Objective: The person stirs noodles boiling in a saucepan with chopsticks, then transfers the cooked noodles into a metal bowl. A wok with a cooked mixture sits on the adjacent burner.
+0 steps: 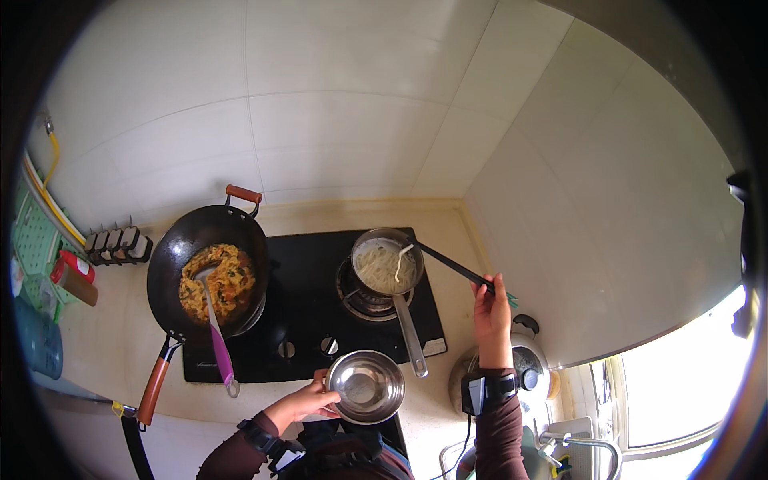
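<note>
A stainless steel bowl (365, 387) is in my left hand (306, 399), gripped by its rim near the front edge of the hob. Nothing shows inside the bowl. My right hand (493, 306) holds dark chopsticks (447, 261) with green ends, their tips over the small steel saucepan (410, 312). White noodles (378, 267) lie in cloudy liquid in that pan, and one strand hangs at the chopstick tips. The saucepan sits on the right burner, its long handle pointing towards me.
At left, a black wok (165, 270) holds cooked egg-like food (234, 285) and a purple-handled spatula (220, 351). Spice jars (117, 245) and a red-capped bottle (78, 279) stand farther left. A lidded pot (531, 360) is beside my right forearm, near a sink tap (591, 443).
</note>
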Motion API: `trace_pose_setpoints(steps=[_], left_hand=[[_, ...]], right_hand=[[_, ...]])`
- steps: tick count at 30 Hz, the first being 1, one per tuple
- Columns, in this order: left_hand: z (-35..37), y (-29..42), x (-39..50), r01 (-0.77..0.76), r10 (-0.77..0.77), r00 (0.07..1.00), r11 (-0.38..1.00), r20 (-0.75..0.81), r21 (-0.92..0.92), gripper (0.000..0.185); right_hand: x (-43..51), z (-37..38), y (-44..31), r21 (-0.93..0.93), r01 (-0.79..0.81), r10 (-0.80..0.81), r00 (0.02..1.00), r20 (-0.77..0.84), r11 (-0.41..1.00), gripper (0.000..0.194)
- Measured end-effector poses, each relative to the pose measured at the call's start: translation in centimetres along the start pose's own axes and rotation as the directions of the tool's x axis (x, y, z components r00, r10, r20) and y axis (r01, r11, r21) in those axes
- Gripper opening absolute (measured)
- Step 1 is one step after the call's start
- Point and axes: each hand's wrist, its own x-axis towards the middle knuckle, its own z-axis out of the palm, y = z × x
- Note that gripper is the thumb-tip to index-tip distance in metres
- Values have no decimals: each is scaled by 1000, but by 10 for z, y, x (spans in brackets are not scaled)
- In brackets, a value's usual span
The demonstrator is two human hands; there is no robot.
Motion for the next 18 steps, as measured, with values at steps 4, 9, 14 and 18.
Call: trace_pose_setpoints(steps=[4,9,14,18], left_hand=[[-1,16,-17,-108,107,991,994,-78,-1,52],[-7,33,-22,-164,161,986,984,-41,-69,66],[-3,28,-35,-203,189,973,973,-135,-105,58],[-2,21,-42,-226,201,966,962,-160,-155,62]], right_hand=[[-14,29,-24,22,47,-50,991,127,999,19],[-15,39,-19,-326,306,-260,949,176,894,23],[8,22,31,-657,367,-217,928,302,658,35],[24,10,56,-724,380,-191,923,333,575,34]])
